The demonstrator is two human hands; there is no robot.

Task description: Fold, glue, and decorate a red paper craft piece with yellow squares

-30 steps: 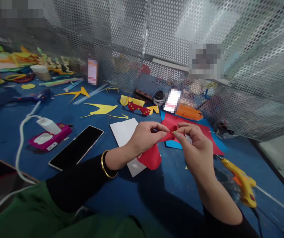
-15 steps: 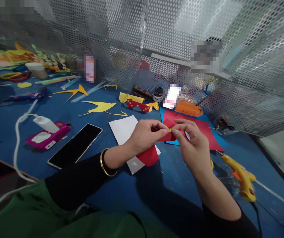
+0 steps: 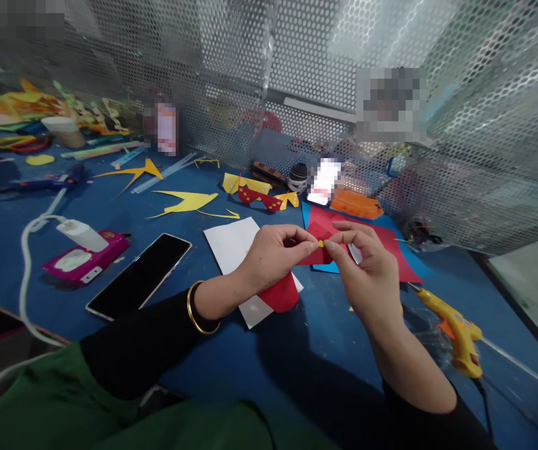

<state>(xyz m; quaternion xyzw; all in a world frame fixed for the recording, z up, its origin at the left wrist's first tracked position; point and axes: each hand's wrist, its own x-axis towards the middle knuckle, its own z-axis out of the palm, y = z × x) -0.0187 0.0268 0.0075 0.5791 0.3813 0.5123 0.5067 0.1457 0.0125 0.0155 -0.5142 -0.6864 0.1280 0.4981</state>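
Between the fingertips of both hands is a tiny yellow paper piece [image 3: 321, 244], pinched from either side. My left hand [image 3: 276, 253] is closed with thumb and forefinger together at its left end. My right hand [image 3: 367, 269] pinches its right end, the other fingers curled. Below my left hand, a red paper piece [image 3: 284, 299] overlaps a white sheet [image 3: 231, 242]. Behind the fingertips lie red paper [image 3: 391, 250] and a blue sheet [image 3: 413, 265]. The fingers hide part of the yellow piece, so its full shape does not show.
Left of my hands lie a phone [image 3: 140, 275] and a purple power socket [image 3: 88, 259] with a white plug. A yellow glue gun [image 3: 456, 331] rests at the right. Paper glasses [image 3: 259, 198] and yellow cut-outs [image 3: 189, 201] lie farther back, before a perforated metal screen [image 3: 222, 62].
Both hands keep the same pinch, with only a slight shift of the fingers. The yellow piece shows a little more between the fingertips. The whole view has moved slightly.
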